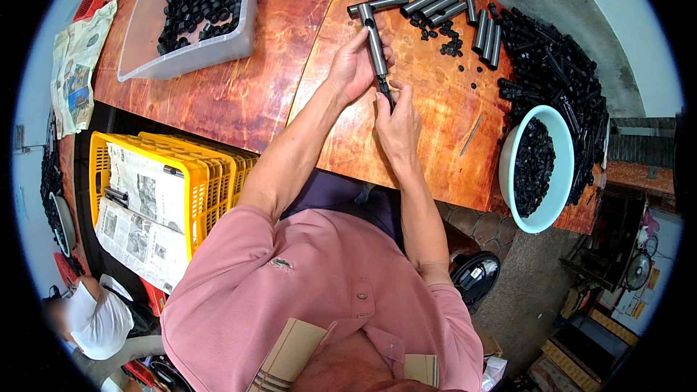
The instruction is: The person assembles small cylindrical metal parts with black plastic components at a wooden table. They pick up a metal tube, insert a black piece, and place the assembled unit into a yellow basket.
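A silver metal tube (375,47) with a dark hole in its side slants over the table in front of me. The fingers of my left hand (352,69) are wrapped round it. At the tube's near end, my right hand (399,120) pinches a slim black plastic piece (384,86), which meets the tube's end. How far it sits inside the tube I cannot tell. Beyond my hands lie several similar tubes (439,7), along with small black caps (451,45) scattered to their right.
A translucent bin (247,36) of black collars stands at the far left of the wooden table (218,101). On the right, a pale blue basin (566,174) of small black parts adjoins a black heap (581,94). Newspaper-lined yellow crates (190,196) stand left. A person (105,319) is at lower left.
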The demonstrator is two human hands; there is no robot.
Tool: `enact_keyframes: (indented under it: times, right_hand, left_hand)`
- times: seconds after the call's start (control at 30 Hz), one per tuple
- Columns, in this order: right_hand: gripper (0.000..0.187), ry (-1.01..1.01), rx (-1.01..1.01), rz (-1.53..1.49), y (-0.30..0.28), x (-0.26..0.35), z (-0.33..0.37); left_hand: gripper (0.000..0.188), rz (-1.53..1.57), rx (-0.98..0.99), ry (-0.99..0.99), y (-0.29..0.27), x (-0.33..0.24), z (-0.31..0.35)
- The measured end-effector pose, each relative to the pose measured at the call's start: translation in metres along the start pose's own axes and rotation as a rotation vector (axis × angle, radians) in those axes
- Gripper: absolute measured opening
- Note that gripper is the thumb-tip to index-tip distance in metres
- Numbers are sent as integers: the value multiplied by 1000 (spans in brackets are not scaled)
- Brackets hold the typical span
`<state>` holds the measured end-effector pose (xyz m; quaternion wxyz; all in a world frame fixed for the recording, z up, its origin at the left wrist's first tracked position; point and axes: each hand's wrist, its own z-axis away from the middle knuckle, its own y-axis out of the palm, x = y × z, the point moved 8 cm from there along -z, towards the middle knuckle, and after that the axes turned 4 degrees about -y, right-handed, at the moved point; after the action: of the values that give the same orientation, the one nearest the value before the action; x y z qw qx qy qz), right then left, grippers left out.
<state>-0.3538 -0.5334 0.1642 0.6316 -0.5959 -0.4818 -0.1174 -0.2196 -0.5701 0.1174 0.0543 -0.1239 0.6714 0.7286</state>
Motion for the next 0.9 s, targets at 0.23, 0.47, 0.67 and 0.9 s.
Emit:
enact_keyframes:
  times: [0.23, 0.47, 0.67, 0.9]
  right_hand:
    - [36, 4, -42, -19, -9, -8, -5]
    - [37, 56, -25, -19, -11, -14, -6]
    - [37, 82, -33, -45, -18, -14, -11]
    - [37, 26, -98, -70, -21, -16, -9]
  left_hand:
    - [36, -223, 21, -16, 14, 7, 4]
    - [41, -393, -17, -53, 13, 13, 5]
    - [54, -568, 116, -97, 28, 23, 13]
    - [56, -581, 112, -197, 24, 31, 15]
